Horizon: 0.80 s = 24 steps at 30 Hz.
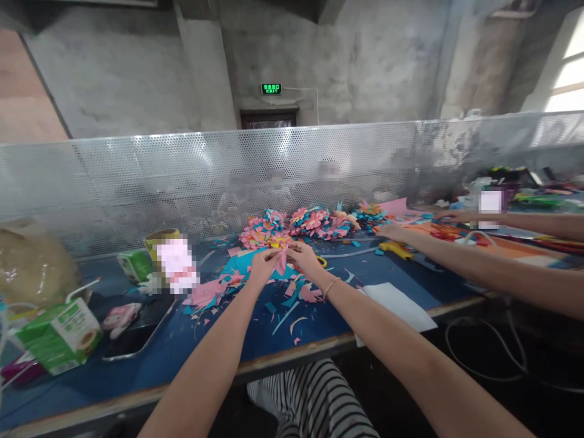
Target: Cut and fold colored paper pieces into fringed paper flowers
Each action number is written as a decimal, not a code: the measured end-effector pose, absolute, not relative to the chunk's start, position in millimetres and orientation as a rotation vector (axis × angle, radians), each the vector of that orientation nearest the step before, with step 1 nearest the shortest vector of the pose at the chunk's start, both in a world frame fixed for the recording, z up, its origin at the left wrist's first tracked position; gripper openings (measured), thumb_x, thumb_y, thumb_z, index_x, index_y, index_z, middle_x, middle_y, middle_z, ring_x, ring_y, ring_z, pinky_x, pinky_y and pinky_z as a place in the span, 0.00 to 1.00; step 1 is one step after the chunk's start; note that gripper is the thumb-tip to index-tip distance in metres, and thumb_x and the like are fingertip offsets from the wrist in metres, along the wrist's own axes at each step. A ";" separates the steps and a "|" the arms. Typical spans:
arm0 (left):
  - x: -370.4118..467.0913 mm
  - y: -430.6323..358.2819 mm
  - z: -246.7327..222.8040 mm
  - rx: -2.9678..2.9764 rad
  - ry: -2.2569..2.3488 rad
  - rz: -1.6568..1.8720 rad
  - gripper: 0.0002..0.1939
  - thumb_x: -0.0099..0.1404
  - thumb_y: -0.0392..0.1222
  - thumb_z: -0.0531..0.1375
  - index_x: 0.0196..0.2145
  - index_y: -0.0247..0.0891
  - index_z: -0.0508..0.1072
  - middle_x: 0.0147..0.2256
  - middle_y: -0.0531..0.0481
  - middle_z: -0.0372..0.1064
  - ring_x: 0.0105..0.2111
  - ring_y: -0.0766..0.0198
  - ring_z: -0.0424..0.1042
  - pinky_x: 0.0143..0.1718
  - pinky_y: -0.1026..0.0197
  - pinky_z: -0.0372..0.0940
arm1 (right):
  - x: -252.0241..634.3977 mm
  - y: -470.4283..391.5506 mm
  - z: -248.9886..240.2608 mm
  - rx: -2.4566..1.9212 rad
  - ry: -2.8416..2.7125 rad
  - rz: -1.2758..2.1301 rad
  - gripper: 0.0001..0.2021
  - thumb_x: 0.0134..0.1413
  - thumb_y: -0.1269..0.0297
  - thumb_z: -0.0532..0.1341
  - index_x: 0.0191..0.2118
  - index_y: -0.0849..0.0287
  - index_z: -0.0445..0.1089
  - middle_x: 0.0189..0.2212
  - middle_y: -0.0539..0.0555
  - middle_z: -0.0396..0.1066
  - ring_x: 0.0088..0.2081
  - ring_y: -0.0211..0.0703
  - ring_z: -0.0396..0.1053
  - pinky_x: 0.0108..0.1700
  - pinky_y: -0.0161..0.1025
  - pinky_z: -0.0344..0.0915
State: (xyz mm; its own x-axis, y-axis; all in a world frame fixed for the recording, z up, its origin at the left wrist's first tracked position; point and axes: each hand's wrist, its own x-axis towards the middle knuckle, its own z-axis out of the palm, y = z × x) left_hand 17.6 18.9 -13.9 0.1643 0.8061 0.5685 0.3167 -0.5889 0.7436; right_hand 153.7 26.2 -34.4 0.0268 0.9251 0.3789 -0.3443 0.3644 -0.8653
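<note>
Above the table, my left hand [263, 266] and my right hand [305, 257] meet, both with fingers pinched on a piece of pink paper [281, 263]. It looks folded or cut, but its exact form is too small to make out. Just behind the fingers lies a heap of pink, blue and yellow paper flowers [262, 230], with more paper flowers [312, 222] to the right. Under my hands is a blue paper sheet [239, 263]. Pink paper scraps [207, 294] are strewn to the left. A yellow loop [322, 261], perhaps a scissors handle, shows beside my right hand.
A perforated metal screen [150, 176] borders the blue table's back. On the left stand a green drink carton [59, 337] with a straw and a dark tablet-like device [146, 340]. To the right are a white sheet [396, 304], a yellow-handled tool [396, 249] and another person's arms [456, 255].
</note>
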 end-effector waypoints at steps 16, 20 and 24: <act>19.6 4.4 -1.3 2.081 1.148 1.393 0.08 0.53 0.33 0.57 0.30 0.37 0.76 0.33 0.49 0.74 0.34 0.61 0.72 0.39 0.59 0.65 | 156.2 18.1 -29.0 -0.707 -1.139 1.058 0.13 0.31 0.59 0.63 0.24 0.60 0.62 0.18 0.45 0.63 0.21 0.31 0.61 0.27 0.32 0.60; 18.7 7.4 -1.9 2.063 1.121 1.396 0.08 0.52 0.34 0.58 0.29 0.38 0.76 0.31 0.50 0.74 0.33 0.60 0.72 0.39 0.58 0.65 | 156.0 17.8 -27.6 -0.707 -1.122 1.062 0.13 0.31 0.57 0.63 0.24 0.60 0.63 0.18 0.45 0.63 0.21 0.31 0.61 0.27 0.32 0.60; 18.3 11.3 -5.9 2.032 1.095 1.395 0.08 0.52 0.36 0.57 0.30 0.39 0.76 0.32 0.50 0.74 0.34 0.59 0.72 0.40 0.57 0.64 | 157.1 18.1 -26.8 -0.735 -1.118 1.054 0.14 0.30 0.57 0.64 0.23 0.60 0.63 0.18 0.45 0.62 0.20 0.31 0.60 0.26 0.32 0.59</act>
State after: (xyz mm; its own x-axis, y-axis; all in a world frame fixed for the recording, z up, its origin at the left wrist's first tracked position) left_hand 18.3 11.3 -5.9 0.1774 0.8042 0.5672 0.3596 -0.5895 0.7233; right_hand 157.1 18.1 -26.8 0.0787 0.9341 0.3481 -0.2930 0.3554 -0.8876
